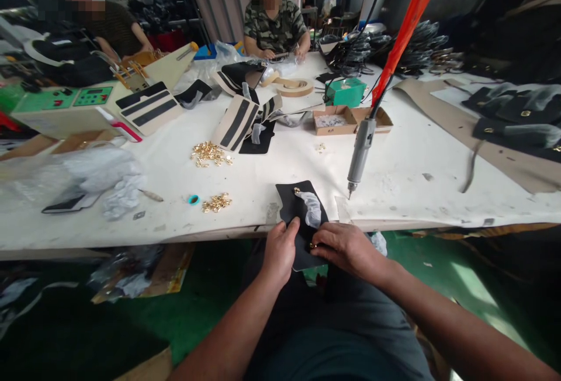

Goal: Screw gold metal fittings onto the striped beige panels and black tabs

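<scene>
A black leather panel (294,208) lies partly over the table's front edge, its near end above my lap. My left hand (281,249) grips its left edge, thumb on top. A white-wrapped strip (311,208) is fixed on the panel, with a gold fitting (297,190) at its upper end. My right hand (346,246) is closed at the panel's lower right, pinching a small gold fitting (312,246) against the leather. To the left are a small pile of gold fittings (217,202) and a blue-rimmed ring (193,199).
A grey electric screwdriver (362,150) hangs from an orange-wrapped cord to the right of the panel. Behind are cardboard boxes (333,121), more gold fittings (209,153) and striped panels (236,124). Two people sit across the table (280,165). Plastic wrapping (100,168) lies left.
</scene>
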The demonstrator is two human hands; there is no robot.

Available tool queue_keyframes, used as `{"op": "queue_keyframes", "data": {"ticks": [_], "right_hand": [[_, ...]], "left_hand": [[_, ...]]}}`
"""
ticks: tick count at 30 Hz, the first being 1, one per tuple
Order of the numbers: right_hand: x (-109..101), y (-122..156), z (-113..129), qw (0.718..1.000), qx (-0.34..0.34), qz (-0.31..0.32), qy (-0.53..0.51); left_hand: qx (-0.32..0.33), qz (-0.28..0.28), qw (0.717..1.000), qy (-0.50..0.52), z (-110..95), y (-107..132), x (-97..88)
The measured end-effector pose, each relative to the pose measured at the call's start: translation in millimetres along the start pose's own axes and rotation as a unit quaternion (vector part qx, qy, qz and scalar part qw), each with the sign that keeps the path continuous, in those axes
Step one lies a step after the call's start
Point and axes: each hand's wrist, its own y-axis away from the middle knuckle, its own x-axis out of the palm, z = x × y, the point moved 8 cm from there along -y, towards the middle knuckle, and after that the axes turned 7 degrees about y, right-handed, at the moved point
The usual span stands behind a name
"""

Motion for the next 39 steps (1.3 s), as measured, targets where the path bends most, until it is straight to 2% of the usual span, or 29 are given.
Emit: {"op": "queue_keyframes", "data": {"ticks": [5, 8, 12, 19, 24, 27, 30, 31, 33, 36, 37, 39], "right_hand": [[-2, -7, 6, 0.997, -0.067, 0.03, 0.022], [-2, -8, 5, 0.997, -0.077, 0.019, 0.024], [4, -2, 2, 0.998, -0.038, -0.033, 0.032], [10, 13, 0, 0.984, 0.092, -0.123, 0.093], [10, 30, 3, 0.987, 0.068, -0.142, 0.038], [5, 46, -10, 0.98, 0.089, -0.18, -0.018], [1, 59, -35, 0.95, 0.195, -0.227, -0.083], [3, 61, -44, 0.934, 0.24, -0.229, -0.129], [17, 59, -54, 0.893, 0.308, -0.193, -0.266], [37, 50, -43, 0.825, 0.315, -0.096, -0.46], [40, 48, -36, 0.811, 0.302, -0.07, -0.497], [40, 49, -23, 0.807, 0.27, -0.029, -0.524]], "left_hand": [[-0.022, 0.014, 1.0, 0.013, 8, 0, -0.7], [-0.013, -0.003, 1.0, 0.0, 6, -1, -3.3], [0.009, -0.03, 0.999, -0.016, 1, 0, -4.7], [0.044, -0.037, 0.998, -0.012, 2, 8, 2.8], [0.01, -0.039, 0.999, 0.009, 5, 5, 1.6], [-0.024, -0.015, 0.997, 0.071, 5, 2, 2.8], [-0.048, 0.002, 0.992, 0.116, 5, 4, 4.8], [-0.055, 0.004, 0.991, 0.123, 5, 6, 5.5], [-0.074, 0.026, 0.988, 0.135, 6, 12, 10.3], [-0.108, 0.084, 0.976, 0.17, 6, 20, 20.0], [-0.117, 0.095, 0.971, 0.184, 5, 20, 21.0], [-0.116, 0.079, 0.969, 0.204, 0, 16, 15.1]]}}
